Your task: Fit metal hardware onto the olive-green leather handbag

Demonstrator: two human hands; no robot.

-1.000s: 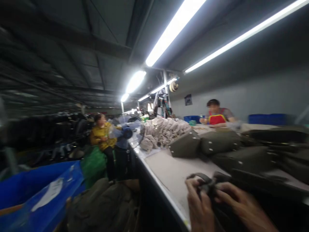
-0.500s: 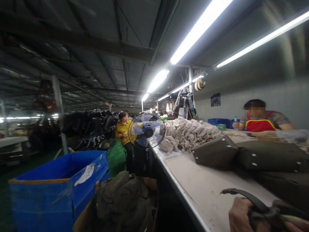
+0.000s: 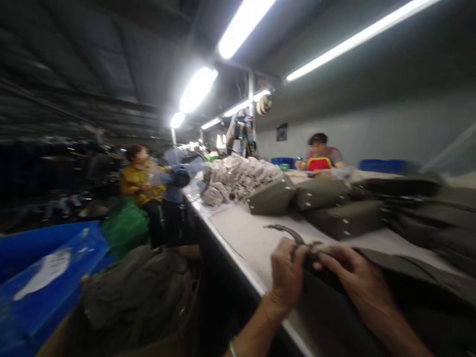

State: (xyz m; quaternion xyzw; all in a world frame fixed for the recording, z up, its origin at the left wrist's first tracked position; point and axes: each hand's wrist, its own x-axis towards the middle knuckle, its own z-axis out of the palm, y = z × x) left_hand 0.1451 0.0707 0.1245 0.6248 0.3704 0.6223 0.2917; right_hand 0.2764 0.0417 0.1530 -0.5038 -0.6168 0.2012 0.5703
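My left hand (image 3: 286,272) is closed on a dark strap (image 3: 289,231), whose loose end sticks out beyond the fingers to the left. Close beside it, my right hand (image 3: 359,275) pinches the same strap near the edge of a dark olive fabric piece (image 3: 323,310). This piece hangs below both hands and spreads right over the table. What lies exactly between the fingertips is blurred. Beyond the hands, several folded olive fabric pieces (image 3: 342,218) with small white marks lie on the table.
The long pale table (image 3: 238,238) carries a heap of light grey fabric pieces (image 3: 241,176). Left of it stand a carton of olive cloth (image 3: 141,292), a blue bin (image 3: 87,277) and a fan (image 3: 181,176). One person in yellow (image 3: 136,181) sits beyond; another in a red apron (image 3: 319,163) is across the table.
The view has swung right and down, so the surroundings shift left. Both hands, at the lower right edge before, now show fully with the strap and fabric piece.
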